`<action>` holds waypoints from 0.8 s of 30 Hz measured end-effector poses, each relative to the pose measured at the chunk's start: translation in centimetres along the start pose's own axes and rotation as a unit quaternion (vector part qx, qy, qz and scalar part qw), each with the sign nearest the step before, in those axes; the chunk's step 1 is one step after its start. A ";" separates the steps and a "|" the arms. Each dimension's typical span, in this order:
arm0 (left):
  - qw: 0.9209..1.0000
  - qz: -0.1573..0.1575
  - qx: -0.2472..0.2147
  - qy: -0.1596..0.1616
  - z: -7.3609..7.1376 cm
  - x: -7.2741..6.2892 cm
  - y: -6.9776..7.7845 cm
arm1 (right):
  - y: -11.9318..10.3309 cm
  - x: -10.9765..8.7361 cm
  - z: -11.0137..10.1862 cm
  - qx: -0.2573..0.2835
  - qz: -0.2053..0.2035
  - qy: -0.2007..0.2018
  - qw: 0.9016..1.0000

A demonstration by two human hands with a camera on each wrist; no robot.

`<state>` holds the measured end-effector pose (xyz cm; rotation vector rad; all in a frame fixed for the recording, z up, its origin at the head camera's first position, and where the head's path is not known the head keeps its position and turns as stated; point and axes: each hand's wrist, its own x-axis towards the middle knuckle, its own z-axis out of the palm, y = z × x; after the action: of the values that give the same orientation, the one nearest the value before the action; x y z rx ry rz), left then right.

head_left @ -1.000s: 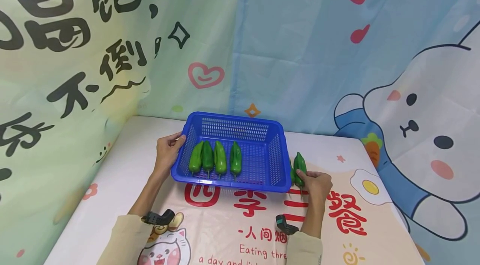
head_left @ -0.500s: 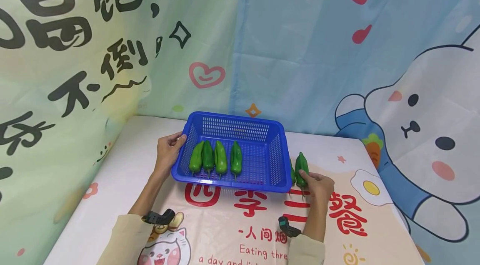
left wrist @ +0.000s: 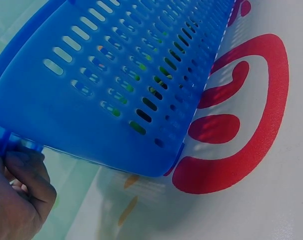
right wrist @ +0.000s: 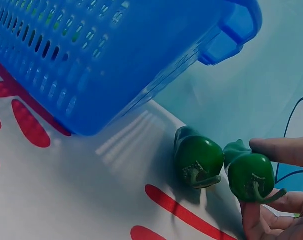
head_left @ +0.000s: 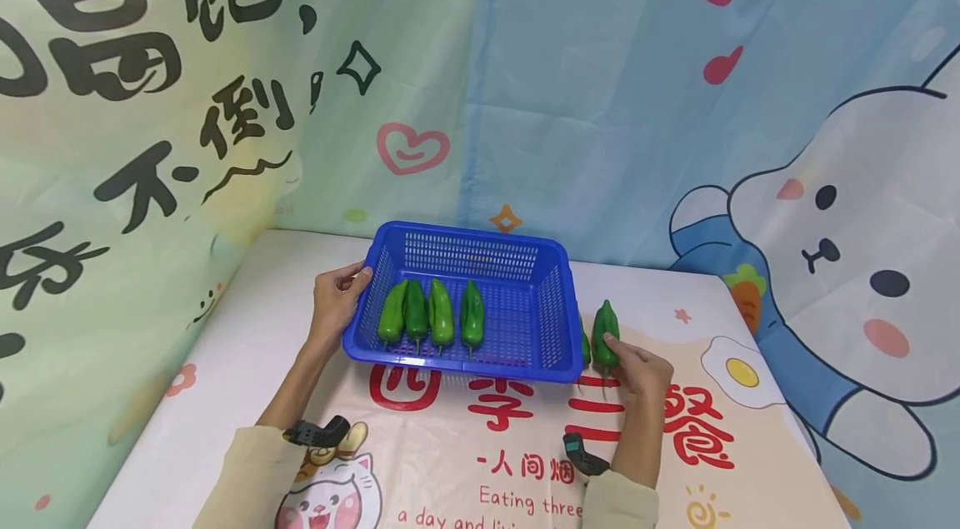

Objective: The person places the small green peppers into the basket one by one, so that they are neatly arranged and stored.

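Note:
My left hand [head_left: 336,302] grips the left end of a blue plastic basket [head_left: 551,329]; in the left wrist view its fingers are at the basket's handle. Several green peppers [head_left: 441,316] lie side by side in the left half of the basket, stems toward me. To the right of the basket, my right hand [head_left: 642,367] holds a green pepper [right wrist: 249,172] between thumb and fingers, its stem end facing the wrist camera. Close beside it lies another green pepper [right wrist: 199,159], mostly hidden behind the basket's right wall in the head view.
A printed cloth [head_left: 517,462] with red characters covers the table under the basket. Behind it hangs a curtain [head_left: 555,137] with cartoon drawings, close to the basket's far side. Each wrist wears a small black camera [head_left: 318,434].
My right hand has shifted slightly to the right with its pepper, widening the gap to the basket. The left hand and basket have stayed in place.

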<state>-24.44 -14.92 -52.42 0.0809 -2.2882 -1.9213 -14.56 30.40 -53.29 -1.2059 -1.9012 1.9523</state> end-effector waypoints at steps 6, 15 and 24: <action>1.000 0.005 -0.007 -0.004 -0.1 -0.1 -0.1 | -0.4 -0.1 0.0 0.004 0.010 -0.004 1.000; 1.000 0.005 -0.014 -0.007 0.1 0.0 0.1 | -0.9 -0.5 -0.4 -0.006 0.017 -0.001 1.000; 1.000 -0.004 -0.010 -0.004 0.0 0.0 0.0 | -1.4 -0.9 -0.6 0.011 0.004 -0.013 1.000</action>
<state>-24.42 -14.95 -52.42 0.0809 -2.2775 -1.9514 -14.17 30.53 -51.60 -1.1914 -1.8847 1.9970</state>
